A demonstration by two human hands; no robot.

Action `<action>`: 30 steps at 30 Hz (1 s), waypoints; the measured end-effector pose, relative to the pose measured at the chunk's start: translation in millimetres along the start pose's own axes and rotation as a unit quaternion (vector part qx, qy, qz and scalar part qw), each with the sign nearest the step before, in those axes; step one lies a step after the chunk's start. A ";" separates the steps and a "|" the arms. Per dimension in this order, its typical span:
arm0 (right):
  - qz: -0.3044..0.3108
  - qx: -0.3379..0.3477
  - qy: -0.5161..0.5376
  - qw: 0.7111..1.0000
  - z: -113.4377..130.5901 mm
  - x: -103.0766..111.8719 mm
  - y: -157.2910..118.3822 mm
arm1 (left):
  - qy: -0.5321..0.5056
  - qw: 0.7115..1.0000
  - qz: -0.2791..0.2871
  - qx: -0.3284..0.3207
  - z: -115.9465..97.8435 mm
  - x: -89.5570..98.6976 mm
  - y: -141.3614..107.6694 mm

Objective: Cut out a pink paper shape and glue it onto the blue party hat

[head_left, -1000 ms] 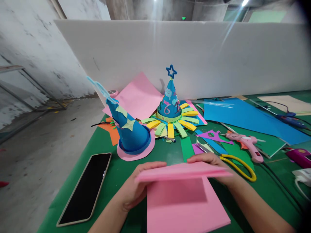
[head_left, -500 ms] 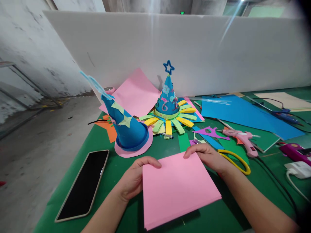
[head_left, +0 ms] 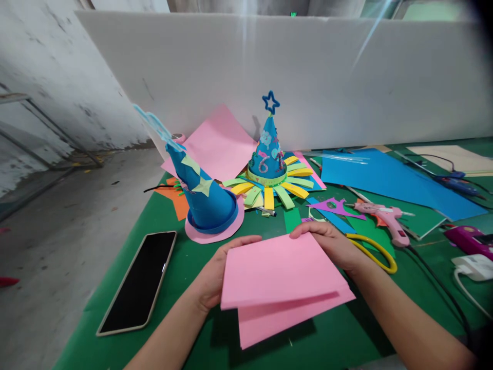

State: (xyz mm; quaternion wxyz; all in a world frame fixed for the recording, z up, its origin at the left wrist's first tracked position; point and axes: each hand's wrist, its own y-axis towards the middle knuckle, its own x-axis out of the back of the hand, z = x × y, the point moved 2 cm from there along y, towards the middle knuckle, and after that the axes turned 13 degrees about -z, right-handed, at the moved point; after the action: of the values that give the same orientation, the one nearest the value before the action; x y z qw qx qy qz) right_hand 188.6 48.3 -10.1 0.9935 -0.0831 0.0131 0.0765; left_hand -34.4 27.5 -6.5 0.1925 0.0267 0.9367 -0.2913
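A folded piece of pink paper point(head_left: 281, 272) is held between my two hands above the green table point(head_left: 185, 354). My left hand point(head_left: 219, 270) grips its left edge, the thumb lying along the back edge. At the far right corner, my right hand point(head_left: 327, 239) pinches it, thumb on top and the other fingers underneath, hidden. The near edges of the layers stand apart, one flap above the other. Beyond my left hand, a blue cone hat point(head_left: 208, 203) with a pink brim leans to the left. Behind the paper stands a decorated blue cone hat point(head_left: 265, 149) topped by a star.
A phone point(head_left: 138, 282) lies at the left. To the right are yellow-handled scissors point(head_left: 375, 254), a pink glue gun point(head_left: 385, 218) with its cord, and a white plug point(head_left: 473, 267). Blue sheet point(head_left: 385, 174) and large pink sheet point(head_left: 219, 141) lie behind, before a white board point(head_left: 269, 77).
The pink paper's upper layer has lifted away from the lower one at the near edge and shifted left. My left thumb has moved from the paper's top to its back edge.
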 end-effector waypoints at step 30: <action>-0.096 0.052 0.023 0.994 35.7 -17.7 -61.6 | 0.648 0.360 -0.087 -0.665 14.3 -17.8 -45.6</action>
State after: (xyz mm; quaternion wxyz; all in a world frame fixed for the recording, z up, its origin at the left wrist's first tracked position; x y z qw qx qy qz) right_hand 181.1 -8.5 35.8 0.9987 -0.0339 0.0318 -0.0223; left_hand -20.4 -17.2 13.8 -0.5456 -0.0108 0.6582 0.5186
